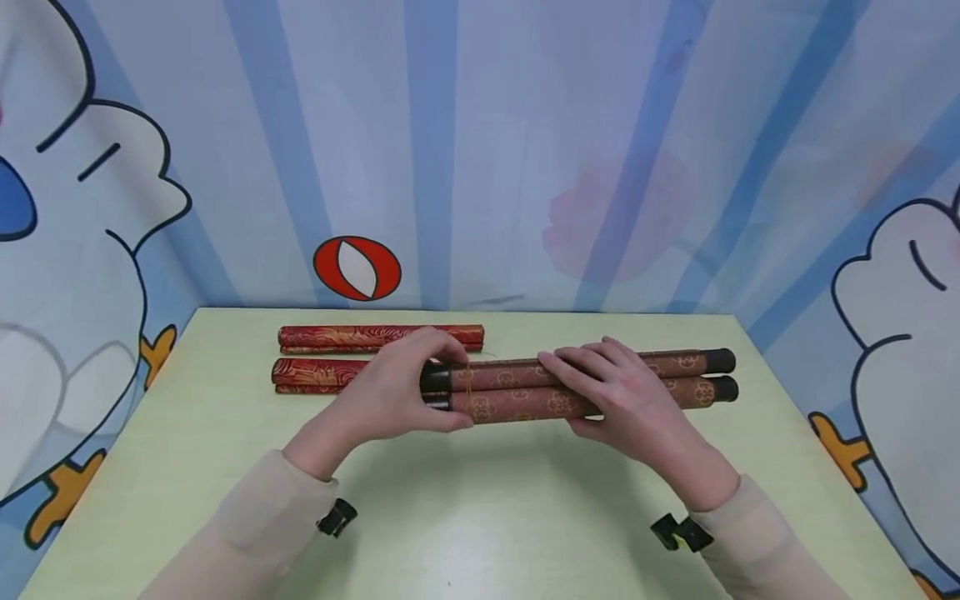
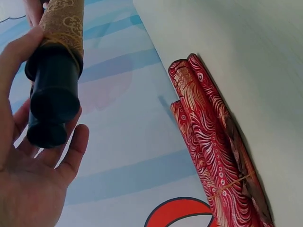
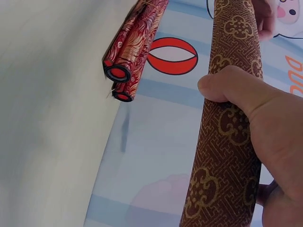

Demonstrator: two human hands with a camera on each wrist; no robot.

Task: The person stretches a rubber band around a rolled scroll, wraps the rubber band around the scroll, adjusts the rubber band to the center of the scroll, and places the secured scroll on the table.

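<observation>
Two long brown tubes [image 1: 517, 405] with gold flower patterns lie side by side, held over the table in both hands. Their right ends carry black caps [image 1: 722, 361]; the left ends are black too. A thin rubber band [image 1: 469, 392] circles the pair near the left end. My left hand [image 1: 386, 387] grips that end, thumb on the near side and fingers round the far side. Further right, my right hand [image 1: 626, 396] holds the tubes past their middle, its thumb lying across one tube [image 3: 232, 123] in the right wrist view.
Behind the left hand, red tubes with gold swirls [image 1: 318, 371] lie on the pale table [image 1: 465, 533]; in the left wrist view a band [image 2: 232, 184] wraps several of them. A printed blue-and-white backdrop [image 1: 502, 167] rises along the table's back and sides.
</observation>
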